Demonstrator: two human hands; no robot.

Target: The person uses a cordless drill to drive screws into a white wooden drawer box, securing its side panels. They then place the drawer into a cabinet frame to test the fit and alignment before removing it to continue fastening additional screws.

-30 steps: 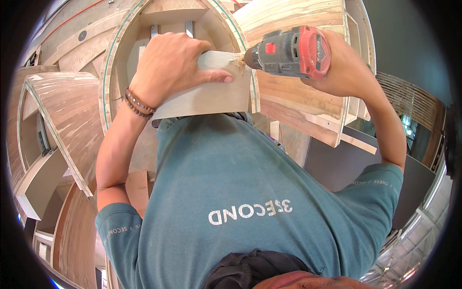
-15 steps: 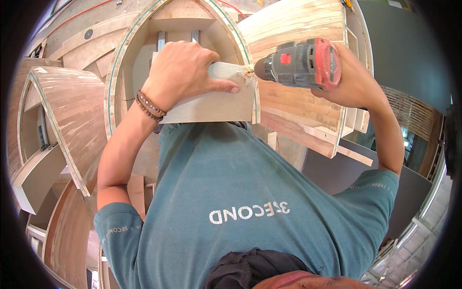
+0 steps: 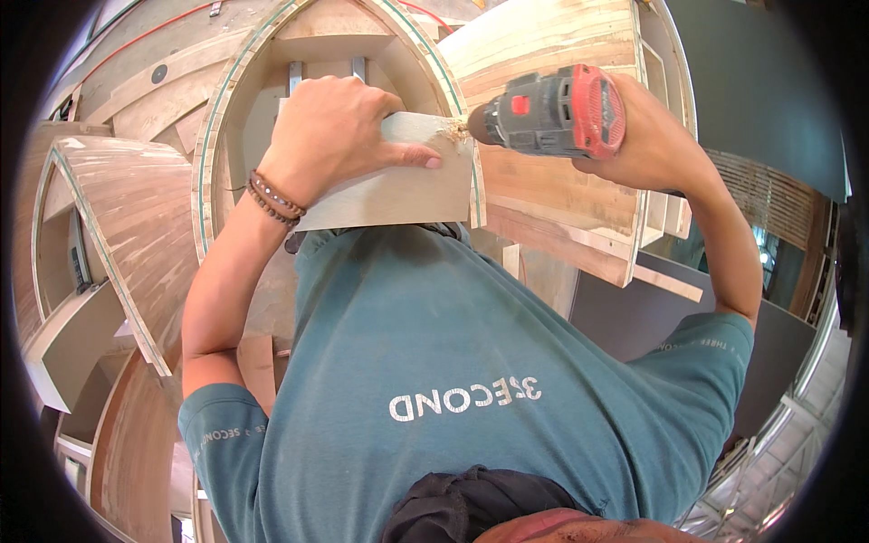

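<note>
A black-and-red cordless drill lies level in my right hand, its chuck pointing left. The chuck meets the right edge of a pale wooden board, where wood shavings are heaped; the bit itself is hidden. My left hand is clamped on the board's upper part, thumb lying along its face towards the shavings and fingers over the far side. The board stands against the near end of an arched wooden frame with a green line along its rim.
To the right lies a curved wooden-strip shell. Another strip-planked shell stands at the left, with a curved pale panel below it. Two metal strips show inside the arched frame. An orange cord runs across the floor beyond.
The drill and my right hand have shifted slightly left and up in view. The board and my left hand have moved slightly the same way, the grip unchanged.
</note>
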